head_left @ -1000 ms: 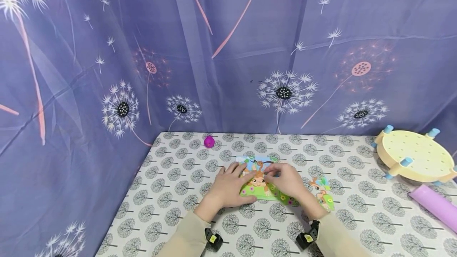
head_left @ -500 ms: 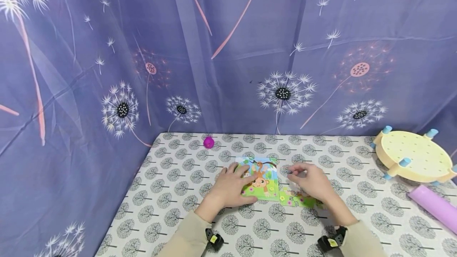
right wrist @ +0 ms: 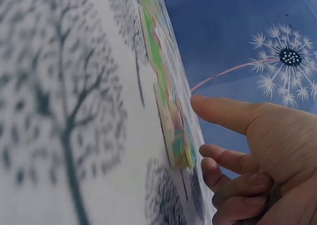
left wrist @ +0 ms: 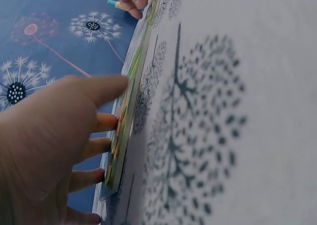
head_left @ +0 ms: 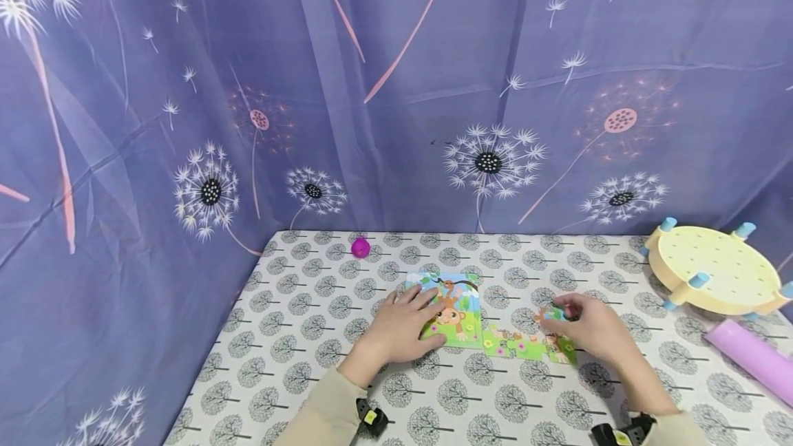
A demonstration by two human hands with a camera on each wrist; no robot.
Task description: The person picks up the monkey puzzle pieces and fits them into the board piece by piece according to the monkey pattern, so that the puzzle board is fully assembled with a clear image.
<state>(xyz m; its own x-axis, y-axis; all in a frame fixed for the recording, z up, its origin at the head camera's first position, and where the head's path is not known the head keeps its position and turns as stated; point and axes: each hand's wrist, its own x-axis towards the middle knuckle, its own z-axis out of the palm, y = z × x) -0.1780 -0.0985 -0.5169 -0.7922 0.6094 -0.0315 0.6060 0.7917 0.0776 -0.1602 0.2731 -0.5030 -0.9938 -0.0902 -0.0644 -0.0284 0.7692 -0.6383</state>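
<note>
My left hand (head_left: pixel 403 325) lies with spread fingers on a square picture board (head_left: pixel 469 315) showing a monkey hanging from a branch. To the board's right, a row of joined jigsaw pieces (head_left: pixel 526 348) with green grass and flowers runs along the cloth. At the row's right end, more pieces (head_left: pixel 548 321) with blue and orange print rise in a column. My right hand (head_left: pixel 591 325) is over this column, with thumb and forefinger around its upper end. In the right wrist view, the thumb (right wrist: pixel 223 113) and forefinger stand apart beside the pieces, the other fingers curled.
A purple ball-like object (head_left: pixel 361 248) sits near the back left edge. At the right stands a round yellow pegboard-like stand (head_left: pixel 715 267) with blue-tipped legs. A lilac cylinder (head_left: pixel 752 356) lies in front of it. A tree-print cloth (head_left: pixel 347 384) covers the table; a dandelion curtain (head_left: pixel 396 177) hangs behind.
My right hand has moved right, from the picture board to the jigsaw column, uncovering the board's right part and the lower row. My left hand has stayed on the board.
</note>
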